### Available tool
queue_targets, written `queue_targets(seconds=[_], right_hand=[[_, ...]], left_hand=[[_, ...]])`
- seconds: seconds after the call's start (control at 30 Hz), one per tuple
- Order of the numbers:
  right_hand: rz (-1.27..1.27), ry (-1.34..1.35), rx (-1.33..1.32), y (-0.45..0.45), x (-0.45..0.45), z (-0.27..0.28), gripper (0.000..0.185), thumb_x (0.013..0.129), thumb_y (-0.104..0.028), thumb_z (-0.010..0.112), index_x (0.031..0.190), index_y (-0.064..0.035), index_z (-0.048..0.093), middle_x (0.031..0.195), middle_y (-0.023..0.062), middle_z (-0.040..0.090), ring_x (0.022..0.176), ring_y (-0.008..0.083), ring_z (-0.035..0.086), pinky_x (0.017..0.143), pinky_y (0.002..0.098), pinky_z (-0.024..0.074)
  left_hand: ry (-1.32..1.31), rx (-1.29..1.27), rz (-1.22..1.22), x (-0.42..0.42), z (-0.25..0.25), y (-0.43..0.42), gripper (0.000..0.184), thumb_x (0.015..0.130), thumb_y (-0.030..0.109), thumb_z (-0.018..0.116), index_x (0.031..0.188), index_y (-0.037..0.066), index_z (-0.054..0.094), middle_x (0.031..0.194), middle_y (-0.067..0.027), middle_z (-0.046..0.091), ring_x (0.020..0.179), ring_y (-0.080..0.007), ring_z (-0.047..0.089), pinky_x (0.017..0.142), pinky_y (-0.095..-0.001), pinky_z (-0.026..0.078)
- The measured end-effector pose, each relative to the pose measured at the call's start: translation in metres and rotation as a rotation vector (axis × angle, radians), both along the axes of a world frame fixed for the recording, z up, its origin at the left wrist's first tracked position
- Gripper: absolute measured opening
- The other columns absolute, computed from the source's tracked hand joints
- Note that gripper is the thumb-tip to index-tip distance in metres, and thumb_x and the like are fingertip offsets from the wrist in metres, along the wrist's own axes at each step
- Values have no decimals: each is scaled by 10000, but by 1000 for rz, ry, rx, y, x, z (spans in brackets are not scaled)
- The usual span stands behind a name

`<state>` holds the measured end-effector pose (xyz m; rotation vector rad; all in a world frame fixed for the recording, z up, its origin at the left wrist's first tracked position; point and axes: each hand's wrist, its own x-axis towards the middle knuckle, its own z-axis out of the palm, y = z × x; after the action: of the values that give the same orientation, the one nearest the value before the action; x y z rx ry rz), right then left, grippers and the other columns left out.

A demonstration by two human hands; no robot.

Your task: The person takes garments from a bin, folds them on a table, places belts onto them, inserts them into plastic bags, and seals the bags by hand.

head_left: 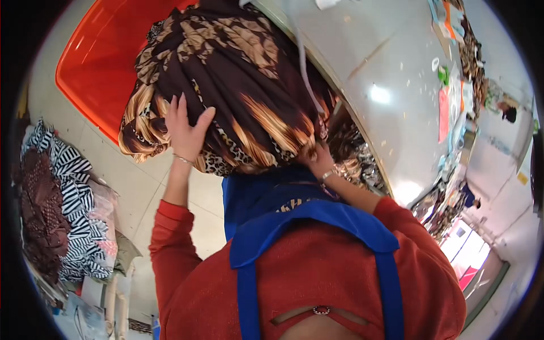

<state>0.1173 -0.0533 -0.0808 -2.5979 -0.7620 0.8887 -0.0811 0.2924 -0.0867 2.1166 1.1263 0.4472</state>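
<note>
A large bundle of dark brown patterned fabric [221, 85], with gold streaks and leopard-print parts, lies in front of my body. Its left side hangs over the rim of an orange-red plastic tub [90, 68]. On the left part of the fabric rests my left hand [187, 127], its fingers spread and thumb apart. My right hand [318, 161] is at the lower right edge of the bundle, close to the table side. Its fingers are curled on a gathered bit of the fabric. A pale strap or cord [305, 68] runs down over the bundle toward that hand.
Along the right runs a grey-white table [391, 85] with small scraps on it. More patterned fabric [357, 153] lies below its edge. At left, striped and brown fabric piles [73, 198] sit on the tiled floor [141, 187]. Other people [471, 198] are far off at right.
</note>
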Motion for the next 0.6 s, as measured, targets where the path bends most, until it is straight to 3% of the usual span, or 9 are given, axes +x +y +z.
queue_targets(seconds=[0.07,0.17,0.2,0.3,0.37,0.4,0.5,0.57,0.6], right_hand=[[-51,46,155,9,2,-6,271,855,-282,580,868,-11,570,980,209,557,925,402,543,744,454,440],[134,175,142,-12,18,-5,280,878,-297,538,863,-19,568,897,207,567,865,391,559,711,438,445],[-42,261,187,2,16,29,271,894,-297,499,866,-35,559,832,208,572,802,394,575,689,430,448],[378,3,362,-13,41,47,300,923,-321,472,939,-41,580,820,218,586,775,381,589,691,409,460],[-247,829,340,-2,47,76,388,955,-368,494,1053,-9,606,890,145,649,751,212,612,689,319,486],[-446,1139,414,13,48,114,424,957,-385,509,1080,9,608,902,115,659,757,149,606,688,289,491],[-296,1215,381,19,74,144,408,915,-371,603,1077,3,612,904,64,657,747,116,619,623,263,499],[-346,1267,481,20,88,178,397,872,-322,676,1101,-5,610,912,71,661,726,124,622,605,261,503],[-287,1304,578,15,98,176,406,852,-300,703,1115,-5,606,931,73,662,753,129,626,644,253,507]], left_hand=[[-36,23,19,16,20,-37,743,820,462,669,1373,32,418,1398,-324,341,1308,-476,298,1084,-492,228],[20,130,-86,18,35,-75,636,862,333,634,1407,107,399,1455,-299,254,1336,-469,253,1087,-497,219],[54,162,-144,19,45,-88,666,826,300,656,1412,124,394,1467,-291,236,1349,-466,230,1087,-527,195],[124,237,-362,35,81,-129,813,698,235,735,1422,157,373,1498,-265,183,1379,-465,167,1081,-603,126],[-8,275,-493,56,93,-158,956,581,254,817,1413,157,358,1500,-271,153,1376,-489,143,1083,-618,86],[-36,313,-557,73,105,-171,952,568,256,816,1405,164,372,1500,-243,182,1386,-454,157,1085,-615,84],[47,432,-733,128,143,-193,883,570,146,769,1375,186,407,1434,-128,371,1368,-302,299,1092,-607,87],[-93,464,-652,145,114,-181,510,648,61,687,1132,202,612,1021,-49,656,1068,-225,573,1090,-558,195],[-142,441,-555,150,121,-177,428,648,41,665,1054,173,637,962,-58,665,1019,-236,589,1079,-510,238]])
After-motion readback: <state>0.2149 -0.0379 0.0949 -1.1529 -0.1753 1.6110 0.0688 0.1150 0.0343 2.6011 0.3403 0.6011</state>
